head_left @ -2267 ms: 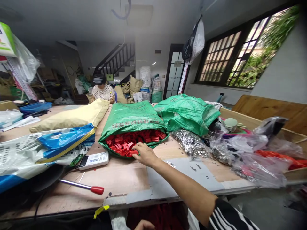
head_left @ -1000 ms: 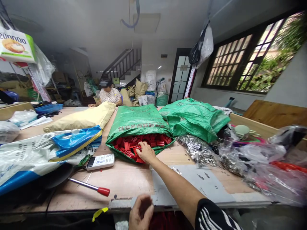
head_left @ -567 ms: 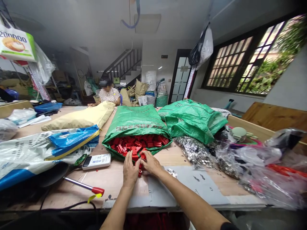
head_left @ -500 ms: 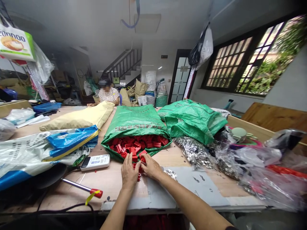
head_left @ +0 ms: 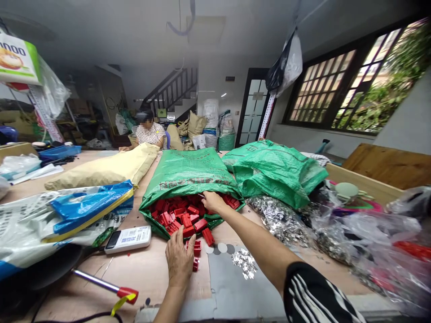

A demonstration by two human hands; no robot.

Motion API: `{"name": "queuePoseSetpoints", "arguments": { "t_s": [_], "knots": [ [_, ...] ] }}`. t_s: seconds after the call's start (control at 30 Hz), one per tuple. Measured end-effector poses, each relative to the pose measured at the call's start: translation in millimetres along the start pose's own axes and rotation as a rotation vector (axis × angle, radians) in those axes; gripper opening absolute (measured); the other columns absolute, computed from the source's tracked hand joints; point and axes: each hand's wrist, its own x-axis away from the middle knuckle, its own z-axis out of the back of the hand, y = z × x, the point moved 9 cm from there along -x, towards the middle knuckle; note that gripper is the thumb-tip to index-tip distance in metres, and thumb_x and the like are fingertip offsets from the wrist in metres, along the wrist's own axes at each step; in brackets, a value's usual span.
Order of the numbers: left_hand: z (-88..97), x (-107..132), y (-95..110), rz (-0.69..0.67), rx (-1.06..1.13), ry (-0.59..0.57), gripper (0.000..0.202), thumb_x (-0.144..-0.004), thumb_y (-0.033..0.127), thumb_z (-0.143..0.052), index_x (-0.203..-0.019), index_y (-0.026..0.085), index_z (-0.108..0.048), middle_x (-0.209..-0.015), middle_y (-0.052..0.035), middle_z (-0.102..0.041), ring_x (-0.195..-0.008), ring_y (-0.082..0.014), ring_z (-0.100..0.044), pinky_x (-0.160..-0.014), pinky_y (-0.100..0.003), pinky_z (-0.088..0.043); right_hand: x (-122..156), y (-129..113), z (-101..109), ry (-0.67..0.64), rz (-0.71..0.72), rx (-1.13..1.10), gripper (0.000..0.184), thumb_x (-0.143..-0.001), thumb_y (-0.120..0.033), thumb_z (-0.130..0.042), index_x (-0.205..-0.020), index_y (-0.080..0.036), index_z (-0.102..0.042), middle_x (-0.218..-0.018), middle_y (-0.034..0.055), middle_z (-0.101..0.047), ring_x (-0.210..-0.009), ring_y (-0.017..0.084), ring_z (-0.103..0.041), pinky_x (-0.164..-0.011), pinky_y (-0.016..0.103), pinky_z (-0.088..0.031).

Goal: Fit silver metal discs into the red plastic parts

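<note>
A green woven sack [head_left: 188, 172] lies open on the wooden table [head_left: 141, 273], spilling small red plastic blocks [head_left: 175, 215]. My left hand [head_left: 178, 260] rests flat on the table with its fingers stretched out, touching a few loose red blocks [head_left: 197, 246] in front of the sack's mouth. My right hand [head_left: 212, 201] reaches into the sack's mouth among the red blocks; its fingers are curled and partly hidden under the sack's edge. A small heap of shiny metal bits [head_left: 245, 260] lies just right of my left hand.
A white calculator [head_left: 128, 239] and a red-tipped metal rod [head_left: 104, 285] lie at the left. A blue-and-white bag [head_left: 67, 211], a yellow sack [head_left: 104, 166], a second green sack [head_left: 272, 170] and clear bags of metal parts [head_left: 279, 220] crowd the table. Another person [head_left: 148, 130] sits at the far end.
My right hand has moved from the table's front up into the sack's mouth. More red blocks have spilled out onto the table. My left hand stays by the loose blocks.
</note>
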Motion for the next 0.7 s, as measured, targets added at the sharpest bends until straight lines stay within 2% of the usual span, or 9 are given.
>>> {"name": "queuePoseSetpoints", "arguments": {
  "t_s": [0.17, 0.33, 0.47, 0.7],
  "knots": [
    [-4.1, 0.2, -3.2, 0.005, 0.007, -0.010, 0.050, -0.089, 0.046, -0.044, -0.129, 0.016, -0.053, -0.119, -0.0136, -0.058, -0.109, -0.0274, -0.055, -0.092, -0.043, -0.045, -42.0, -11.9, 55.2, 0.084, 0.040, 0.060, 0.027, -0.087, -0.023, -0.045, -0.108, -0.018, -0.061, -0.112, 0.0131, -0.066, -0.105, 0.026, -0.061, -0.085, 0.034, -0.045],
    [-5.1, -0.2, -3.5, 0.015, 0.008, -0.024, 0.049, -0.089, 0.045, -0.046, -0.128, 0.017, -0.053, -0.119, -0.0129, -0.059, -0.108, -0.0278, -0.056, -0.091, -0.044, -0.046, -53.1, -19.9, 105.4, 0.122, 0.115, 0.089, 0.028, -0.087, -0.032, -0.048, -0.108, -0.020, -0.061, -0.114, 0.0094, -0.066, -0.106, 0.025, -0.059, -0.086, 0.031, -0.044],
    [-5.9, 0.1, -3.9, 0.027, 0.019, -0.042, 0.049, -0.089, 0.045, -0.047, -0.129, 0.017, -0.053, -0.121, -0.0133, -0.058, -0.109, -0.0282, -0.056, -0.092, -0.045, -0.045, -52.5, -22.4, 125.0, 0.121, 0.135, 0.102, 0.026, -0.085, -0.033, -0.053, -0.105, -0.019, -0.063, -0.110, 0.0088, -0.067, -0.102, 0.024, -0.060, -0.083, 0.029, -0.044],
    [-8.3, 1.1, -5.4, 0.012, 0.039, -0.050, 0.053, -0.086, 0.046, -0.049, -0.129, 0.015, -0.052, -0.122, -0.0134, -0.059, -0.111, -0.0289, -0.054, -0.094, -0.046, -0.044, -66.8, -22.8, 143.6, 0.166, 0.115, 0.079, 0.027, -0.085, -0.023, -0.052, -0.109, -0.018, -0.063, -0.109, 0.0074, -0.067, -0.103, 0.023, -0.059, -0.084, 0.027, -0.043]
  ]
}}
